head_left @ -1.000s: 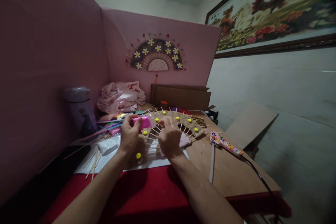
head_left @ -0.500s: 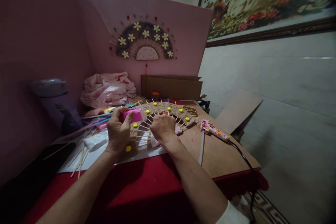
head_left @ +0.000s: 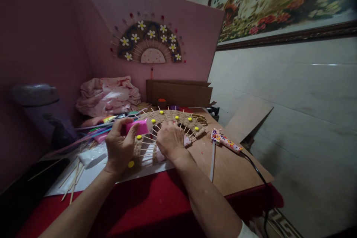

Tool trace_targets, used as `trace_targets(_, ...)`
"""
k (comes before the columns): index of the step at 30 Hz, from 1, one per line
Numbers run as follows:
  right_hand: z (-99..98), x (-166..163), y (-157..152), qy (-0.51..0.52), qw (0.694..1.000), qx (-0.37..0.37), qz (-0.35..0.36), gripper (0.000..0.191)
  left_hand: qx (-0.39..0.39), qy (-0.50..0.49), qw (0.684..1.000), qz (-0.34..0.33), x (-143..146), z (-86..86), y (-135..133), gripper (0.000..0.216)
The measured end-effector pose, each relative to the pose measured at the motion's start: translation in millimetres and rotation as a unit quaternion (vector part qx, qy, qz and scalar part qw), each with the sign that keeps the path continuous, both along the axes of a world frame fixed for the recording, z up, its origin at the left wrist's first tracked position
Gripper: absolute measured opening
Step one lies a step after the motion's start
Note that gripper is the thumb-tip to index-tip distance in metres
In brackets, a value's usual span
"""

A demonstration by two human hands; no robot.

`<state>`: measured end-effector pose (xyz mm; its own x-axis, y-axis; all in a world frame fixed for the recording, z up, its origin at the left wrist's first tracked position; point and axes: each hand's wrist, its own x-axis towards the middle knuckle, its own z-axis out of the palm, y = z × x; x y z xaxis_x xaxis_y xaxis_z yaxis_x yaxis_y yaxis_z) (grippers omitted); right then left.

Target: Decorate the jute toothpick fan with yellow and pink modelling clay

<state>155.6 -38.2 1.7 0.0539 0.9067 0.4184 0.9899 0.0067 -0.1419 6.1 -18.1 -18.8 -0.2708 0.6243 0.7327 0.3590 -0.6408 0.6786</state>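
The fan [head_left: 167,117] lies mid-worktop [head_left: 237,163], under both hands. I see the left hand [head_left: 118,147] pinching a pink piece [head_left: 138,127] over the fan's left edge. The right hand [head_left: 169,139] sits curled on the spokes, and I cannot tell its grip. I judge that a hard press could snap spokes, and a nudge could knock a yellow dot [head_left: 131,164] loose.

Red table [head_left: 156,200] bears board [head_left: 237,165], perhaps cardboard

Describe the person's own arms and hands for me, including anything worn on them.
The left hand and right hand are bare, no gloves, and the forearms are uncovered. A white sleeve shows on the right arm at the picture's bottom edge. No ring, watch or bracelet is visible.
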Motion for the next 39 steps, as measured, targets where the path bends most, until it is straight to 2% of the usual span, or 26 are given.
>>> trace_targets(2,-5.1,0,3,0.014,0.995,0.074,0.06,0.044,0.013,-0.008,1.0,0.019,-1,1.4,-2,0.017)
trace_targets(3,-7.8,0,5,0.016,0.992,0.087,0.095,0.054,0.017,-0.016,0.999,0.028,-2,2.2,-2,0.017)
trace_targets(7,-15.0,-2,8,0.038,0.976,0.054,0.209,0.076,0.021,-0.081,0.995,0.047,-5,6.6,-2,0.019)
trace_targets(11,-15.8,-5,8,0.044,0.96,0.061,0.268,0.084,0.005,-0.149,0.988,0.038,-5,9.2,1,0.021)
trace_targets(15,-16.2,-5,8,0.019,0.958,0.071,0.276,0.079,-0.025,-0.151,0.988,0.017,-6,5.9,2,0.024)
trace_targets(21,-17.7,-5,9,0.003,0.963,0.072,0.261,0.072,-0.022,-0.139,0.99,0.024,-7,4.3,2,0.023)
trace_targets(23,-14.7,-5,10,0.048,0.967,0.074,0.238,0.067,-0.014,-0.15,0.988,0.029,-6,6.0,2,0.022)
trace_targets(25,-9.6,-5,12,0.139,0.966,0.085,0.203,0.061,-0.015,-0.16,0.987,0.032,-6,7.4,2,0.021)
trace_targets(28,-0.5,-6,13,0.301,0.933,0.114,0.16,0.049,-0.036,-0.163,0.986,0.017,-7,7.6,2,0.023)
trace_targets(30,5.1,-9,11,0.371,0.909,0.12,0.149,0.043,-0.037,-0.162,0.986,0.018,-8,7.2,2,0.024)
trace_targets(34,16.9,-17,-2,0.426,0.876,0.138,0.18,0.035,-0.047,-0.165,0.985,0.002,-7,7.6,0,0.025)
trace_targets(36,24.9,-17,-7,0.399,0.878,0.157,0.213,0.029,-0.048,-0.169,0.984,-0.006,-5,7.6,-1,0.023)
trace_targets(39,36.9,-10,-7,0.306,0.888,0.206,0.274,0.021,-0.036,-0.174,0.984,-0.019,-4,6.1,0,0.02)
